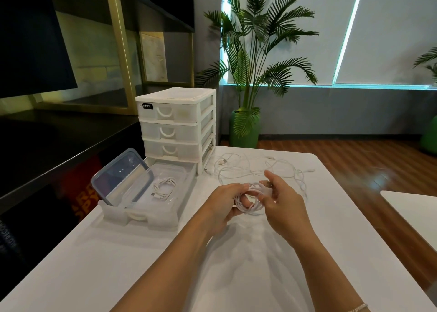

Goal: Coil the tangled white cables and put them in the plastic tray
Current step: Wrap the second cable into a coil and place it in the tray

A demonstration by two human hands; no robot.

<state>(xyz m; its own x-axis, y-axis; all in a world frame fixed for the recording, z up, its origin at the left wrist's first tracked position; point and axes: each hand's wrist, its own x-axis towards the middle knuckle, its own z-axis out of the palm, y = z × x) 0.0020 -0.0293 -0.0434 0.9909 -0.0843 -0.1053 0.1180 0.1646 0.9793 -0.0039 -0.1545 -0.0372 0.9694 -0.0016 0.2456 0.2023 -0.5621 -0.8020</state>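
Observation:
Above the white table, my left hand grips a coil of white cable wound into a loop. My right hand pinches the same cable's plug end at the top of the loop. Behind my hands, a tangle of loose white cables lies spread on the table. To the left stands the clear plastic tray, a pulled-out drawer. One coiled white cable lies inside it.
A white drawer unit stands behind the tray. A clear lid with a blue rim leans in the tray's left side. A potted palm stands on the floor beyond the table. The table edge runs along the right.

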